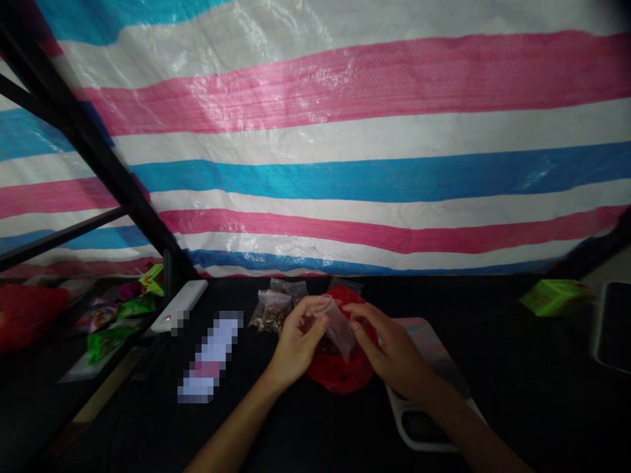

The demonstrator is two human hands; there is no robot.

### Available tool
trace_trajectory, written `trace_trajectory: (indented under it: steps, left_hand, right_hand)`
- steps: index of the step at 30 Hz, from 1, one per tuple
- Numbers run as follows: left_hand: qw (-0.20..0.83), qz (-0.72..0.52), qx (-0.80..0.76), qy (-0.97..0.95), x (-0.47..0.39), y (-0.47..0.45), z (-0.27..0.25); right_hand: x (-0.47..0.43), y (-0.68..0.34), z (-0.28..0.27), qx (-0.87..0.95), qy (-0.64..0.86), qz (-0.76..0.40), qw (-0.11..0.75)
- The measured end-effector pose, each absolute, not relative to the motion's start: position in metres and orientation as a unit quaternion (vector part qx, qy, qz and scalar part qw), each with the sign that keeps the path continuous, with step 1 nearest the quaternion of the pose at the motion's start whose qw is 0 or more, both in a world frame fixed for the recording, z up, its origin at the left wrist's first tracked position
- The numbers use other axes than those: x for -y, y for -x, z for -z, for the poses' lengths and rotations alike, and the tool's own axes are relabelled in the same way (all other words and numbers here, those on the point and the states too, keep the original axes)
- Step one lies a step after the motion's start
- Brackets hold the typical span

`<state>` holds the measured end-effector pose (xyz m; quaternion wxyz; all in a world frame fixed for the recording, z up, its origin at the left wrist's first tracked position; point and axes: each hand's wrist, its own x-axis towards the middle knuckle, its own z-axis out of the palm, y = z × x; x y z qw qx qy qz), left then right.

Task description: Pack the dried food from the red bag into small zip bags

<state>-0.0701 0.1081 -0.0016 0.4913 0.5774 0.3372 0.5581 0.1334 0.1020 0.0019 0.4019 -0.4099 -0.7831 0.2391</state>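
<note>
My left hand (302, 335) pinches a small clear plastic bag (339, 327) near its upper left edge. My right hand (392, 348) is closed at the bag's right side, thumb and forefinger together on its edge. The bag hangs slanted and looks flat, with nothing visible inside. Right below it lies an open red plastic bag (340, 378) with small dark pieces in it, partly covered by my hands. Several filled clear bags (271, 310) of brownish bits stand just beyond my left hand. Beneath my right forearm is a pale kitchen scale (401, 410), partly hidden.
A blurred-out flat rectangle (210, 361) and a white oblong device (182, 303) lie to the left. Green packets (111, 338) and a red bag (29, 318) sit beyond a black metal frame (98, 154). At right is a green box (557, 297). A striped tarp (345, 177) hangs behind.
</note>
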Motion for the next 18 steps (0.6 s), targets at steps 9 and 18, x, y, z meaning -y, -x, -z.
trace_trajectory:
  steps: [9, 18]
  left_hand:
    - [0.241, -0.543, -0.531, -0.604, -0.118, 0.094, -0.009]
    - [0.250, -0.199, -0.653, -0.687, -0.106, 0.090, 0.011]
  right_hand:
    - [-0.109, -0.139, 0.004, 0.847, 0.456, -0.147, 0.230]
    - [-0.110, -0.141, 0.009, 0.858, 0.470, -0.129, 0.162]
